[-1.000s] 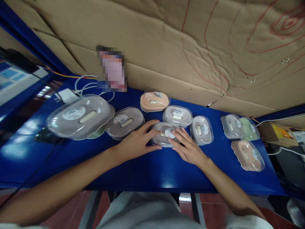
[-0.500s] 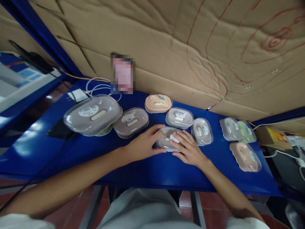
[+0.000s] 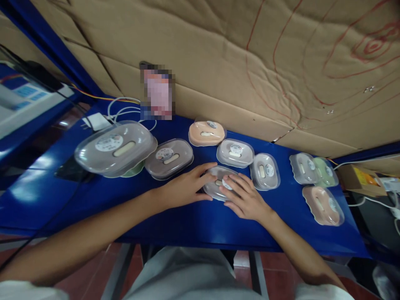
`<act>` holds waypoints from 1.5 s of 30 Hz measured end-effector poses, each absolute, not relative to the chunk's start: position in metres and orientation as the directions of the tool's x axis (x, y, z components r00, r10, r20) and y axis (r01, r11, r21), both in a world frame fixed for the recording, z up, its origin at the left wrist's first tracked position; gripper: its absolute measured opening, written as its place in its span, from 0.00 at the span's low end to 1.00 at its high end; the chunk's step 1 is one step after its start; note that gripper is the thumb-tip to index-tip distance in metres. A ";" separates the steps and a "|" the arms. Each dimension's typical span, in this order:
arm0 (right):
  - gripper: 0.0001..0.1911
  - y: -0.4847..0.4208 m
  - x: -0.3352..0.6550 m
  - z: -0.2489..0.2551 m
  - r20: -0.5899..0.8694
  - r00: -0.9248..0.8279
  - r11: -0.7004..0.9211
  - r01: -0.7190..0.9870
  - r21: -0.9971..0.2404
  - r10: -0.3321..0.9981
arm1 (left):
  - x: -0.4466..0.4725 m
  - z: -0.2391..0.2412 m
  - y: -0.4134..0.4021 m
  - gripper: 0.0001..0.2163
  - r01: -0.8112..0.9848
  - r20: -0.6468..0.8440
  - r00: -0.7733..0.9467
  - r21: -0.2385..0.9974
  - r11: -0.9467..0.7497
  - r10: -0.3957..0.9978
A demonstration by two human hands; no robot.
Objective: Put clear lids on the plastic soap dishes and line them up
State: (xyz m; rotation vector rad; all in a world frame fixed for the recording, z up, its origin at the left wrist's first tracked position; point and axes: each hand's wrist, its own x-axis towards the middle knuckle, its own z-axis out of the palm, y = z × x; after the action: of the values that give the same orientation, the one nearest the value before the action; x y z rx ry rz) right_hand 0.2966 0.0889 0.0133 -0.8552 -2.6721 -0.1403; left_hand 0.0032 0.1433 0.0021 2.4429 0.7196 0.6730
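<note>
A small grey lidded container (image 3: 218,183) with a round sticker sits near the front of the blue table (image 3: 193,221). My left hand (image 3: 184,188) grips its left side, thumb and fingers curled round the edge. My right hand (image 3: 245,198) lies on its right side, fingers spread over the clear lid. Close behind it stand a grey container (image 3: 235,152), a peach one (image 3: 206,133) and a pale one (image 3: 265,171).
A large grey container (image 3: 114,148) sits on a green one at left, a brown-grey one (image 3: 169,158) beside it. At right are grey (image 3: 301,168), green (image 3: 326,171) and pink (image 3: 323,205) containers. White cables (image 3: 120,110) and cardboard wall (image 3: 250,62) lie behind.
Both hands stay on the small grey container. My right hand has slid further over its lid, covering more of the sticker. The camera view shifted slightly.
</note>
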 end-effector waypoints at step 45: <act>0.35 0.203 0.202 0.044 0.328 -0.493 0.528 0.849 -0.019 0.806 | 0.004 0.025 0.146 0.09 0.557 0.619 0.553 0.224 -0.800 0.558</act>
State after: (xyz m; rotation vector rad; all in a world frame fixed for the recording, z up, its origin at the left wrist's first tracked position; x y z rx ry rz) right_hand 0.2025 0.2026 0.0441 -1.3808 -2.4739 -0.2083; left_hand 0.0041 0.1464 0.0253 2.7670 0.9942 1.1030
